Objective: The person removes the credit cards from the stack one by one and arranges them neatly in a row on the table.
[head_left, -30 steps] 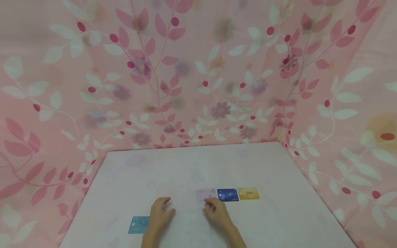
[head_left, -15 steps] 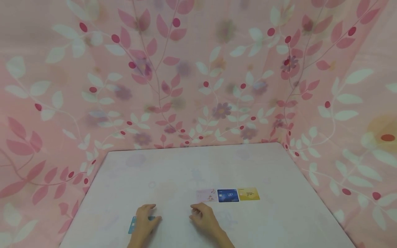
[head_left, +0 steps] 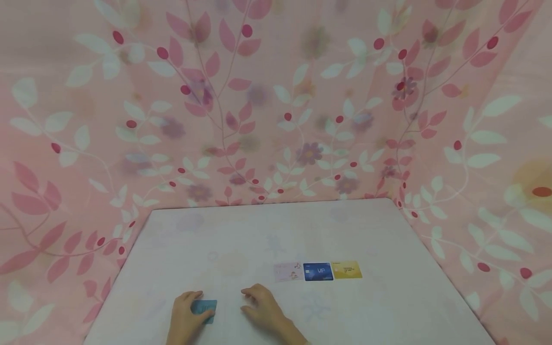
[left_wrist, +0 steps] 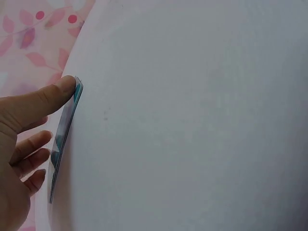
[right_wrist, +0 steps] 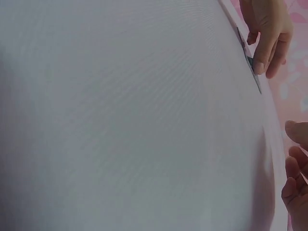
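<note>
In the head view a teal VIP card lies on the white table, its left part hidden under my left hand. The left wrist view shows the thumb with its tip right at one end of the card, seen nearly edge-on. The other fingers stand apart from the thumb, loosely bent close over the card's face. My right hand is held over the table to the right of the card, thumb and fingers apart, with nothing between them.
Farther back to the right, a pale pink card, a blue VIP card and a yellow card lie side by side in a row. Pink floral cloth hangs behind the table and along both sides.
Both hands have moved left. My left hand has passed across the teal card to its left part; my right hand has come away from the pink card. The cards have stayed put.
</note>
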`<state>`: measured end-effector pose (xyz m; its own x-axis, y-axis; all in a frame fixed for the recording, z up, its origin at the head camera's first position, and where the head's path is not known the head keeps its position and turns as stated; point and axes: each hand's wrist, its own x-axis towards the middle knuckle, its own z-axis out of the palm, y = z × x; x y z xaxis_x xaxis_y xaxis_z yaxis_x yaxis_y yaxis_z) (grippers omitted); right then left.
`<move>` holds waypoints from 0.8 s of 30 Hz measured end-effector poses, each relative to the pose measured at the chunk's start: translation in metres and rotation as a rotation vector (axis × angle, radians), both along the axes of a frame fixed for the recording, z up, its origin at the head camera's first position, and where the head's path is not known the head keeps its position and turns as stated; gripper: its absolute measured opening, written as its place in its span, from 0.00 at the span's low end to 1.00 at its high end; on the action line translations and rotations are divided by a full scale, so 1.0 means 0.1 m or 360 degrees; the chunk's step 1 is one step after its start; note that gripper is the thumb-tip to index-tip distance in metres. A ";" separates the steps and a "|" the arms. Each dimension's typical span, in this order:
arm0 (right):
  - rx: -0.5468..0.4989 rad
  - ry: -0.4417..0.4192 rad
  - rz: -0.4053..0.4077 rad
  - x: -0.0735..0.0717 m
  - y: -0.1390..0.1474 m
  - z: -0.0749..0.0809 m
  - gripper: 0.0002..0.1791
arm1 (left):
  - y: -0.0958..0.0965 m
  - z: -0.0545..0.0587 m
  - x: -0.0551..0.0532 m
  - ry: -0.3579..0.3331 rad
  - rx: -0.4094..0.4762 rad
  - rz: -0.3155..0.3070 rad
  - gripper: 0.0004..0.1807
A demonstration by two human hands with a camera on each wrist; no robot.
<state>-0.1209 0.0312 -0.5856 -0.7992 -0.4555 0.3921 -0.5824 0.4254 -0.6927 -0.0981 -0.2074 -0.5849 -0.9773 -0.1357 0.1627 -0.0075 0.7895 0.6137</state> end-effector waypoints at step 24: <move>0.0680 0.0177 0.0169 0.10 -0.74 -0.02 0.23 | -0.24 0.09 0.14 -0.0205 0.0072 0.0007 0.34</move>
